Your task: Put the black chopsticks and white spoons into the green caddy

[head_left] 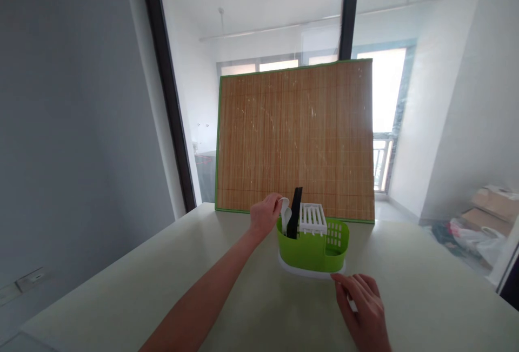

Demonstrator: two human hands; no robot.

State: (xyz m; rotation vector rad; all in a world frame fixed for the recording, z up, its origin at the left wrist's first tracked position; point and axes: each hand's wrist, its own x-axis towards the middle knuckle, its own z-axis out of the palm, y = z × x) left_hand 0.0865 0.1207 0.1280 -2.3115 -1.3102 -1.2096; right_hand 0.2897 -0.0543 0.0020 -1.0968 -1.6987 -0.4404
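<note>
A green utensil holder (302, 254) with a white base (308, 274) stands on the table. My left hand (265, 214) is closed on a white spoon (285, 203), over the holder's left compartment. Another white spoon (287, 216) stands in that compartment, beside black chopsticks (295, 217). A white slatted rack (313, 219) tops the middle part. My right hand (363, 306), fingers curled, is at the base's front right edge, its fingertips at or touching the rim. A small white piece shows between its fingers; what it is I cannot tell.
The pale table (170, 281) reaches out on both sides of the holder. Behind it a bamboo mat (295, 141) with green edging stands upright against a glass partition. Cardboard boxes and bags (490, 211) lie on the floor at the far right.
</note>
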